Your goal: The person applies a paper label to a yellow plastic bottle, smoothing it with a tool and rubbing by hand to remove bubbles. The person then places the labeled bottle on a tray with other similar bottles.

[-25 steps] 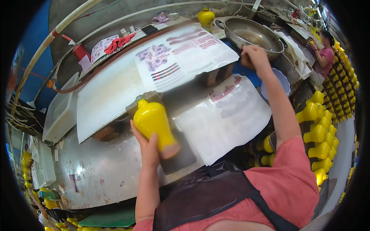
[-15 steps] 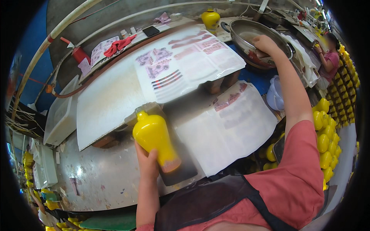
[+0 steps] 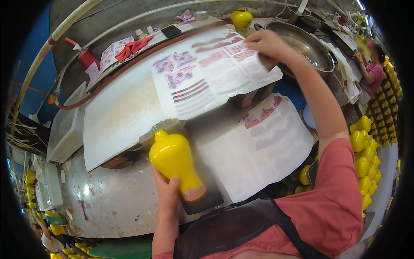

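A glossy yellow vase (image 3: 174,157) with a narrow neck leans across my left hand (image 3: 167,190), its patterned band and pinkish base pointing toward me. The fingers of that hand wrap behind the vase and the thumb rests on its side. My right hand (image 3: 276,46) hovers over the far right part of the white board (image 3: 120,108), by the printed decal sheets (image 3: 174,69). Its fingers are drawn together and a little blurred. A brownish patch shows beneath them, and I cannot make out what it is.
A wide metal pan (image 3: 317,43) stands at the far right, with another yellow vase (image 3: 241,21) left of it. A white sheet with a red printed band (image 3: 258,146) lies nearer me. A red cloth (image 3: 133,46) and phone (image 3: 171,31) lie behind. A person (image 3: 373,71) sits at right.
My right hand has moved left from inside the pan to above the decal sheets. My left hand keeps hold of the vase, nearly in the same place.
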`<state>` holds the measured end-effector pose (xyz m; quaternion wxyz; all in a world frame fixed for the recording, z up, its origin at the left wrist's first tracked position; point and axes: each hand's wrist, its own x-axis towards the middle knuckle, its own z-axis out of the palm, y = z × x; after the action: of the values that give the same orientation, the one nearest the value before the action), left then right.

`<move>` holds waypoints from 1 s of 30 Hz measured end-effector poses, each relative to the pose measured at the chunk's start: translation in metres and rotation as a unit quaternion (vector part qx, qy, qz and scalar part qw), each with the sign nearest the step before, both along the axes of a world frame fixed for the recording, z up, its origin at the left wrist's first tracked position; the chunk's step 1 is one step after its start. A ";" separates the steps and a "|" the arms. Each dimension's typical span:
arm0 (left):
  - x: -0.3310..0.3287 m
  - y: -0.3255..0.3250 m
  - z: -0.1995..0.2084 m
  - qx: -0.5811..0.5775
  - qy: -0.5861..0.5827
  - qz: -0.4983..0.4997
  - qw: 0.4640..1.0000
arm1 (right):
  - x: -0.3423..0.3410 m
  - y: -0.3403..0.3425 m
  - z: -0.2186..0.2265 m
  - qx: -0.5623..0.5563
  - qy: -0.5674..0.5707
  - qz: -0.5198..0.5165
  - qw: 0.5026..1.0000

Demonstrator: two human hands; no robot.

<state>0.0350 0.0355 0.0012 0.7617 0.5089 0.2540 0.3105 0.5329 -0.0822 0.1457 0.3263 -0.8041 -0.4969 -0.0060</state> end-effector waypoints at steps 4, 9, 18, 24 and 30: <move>-0.001 0.001 -0.002 0.012 0.021 0.005 1.000 | -0.065 0.066 -0.028 -0.050 -0.026 0.158 0.986; -0.001 0.000 -0.001 0.007 0.033 0.005 0.999 | -0.109 0.135 -0.045 -0.111 -0.106 0.066 0.986; 0.002 0.001 0.001 0.053 0.031 -0.001 0.998 | -0.132 0.164 -0.056 -0.213 -0.136 -0.029 0.967; 0.002 0.003 -0.001 0.043 0.010 -0.014 0.999 | -0.131 0.172 -0.057 -0.172 -0.185 -0.083 0.964; 0.006 -0.002 0.006 0.061 0.007 0.028 0.998 | -0.155 0.172 -0.031 -0.220 -0.255 -0.038 0.941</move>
<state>0.0409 0.0337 0.0072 0.7182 0.5494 0.2540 0.3433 0.3780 0.0894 0.1144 0.0029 -0.8458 -0.5211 -0.1139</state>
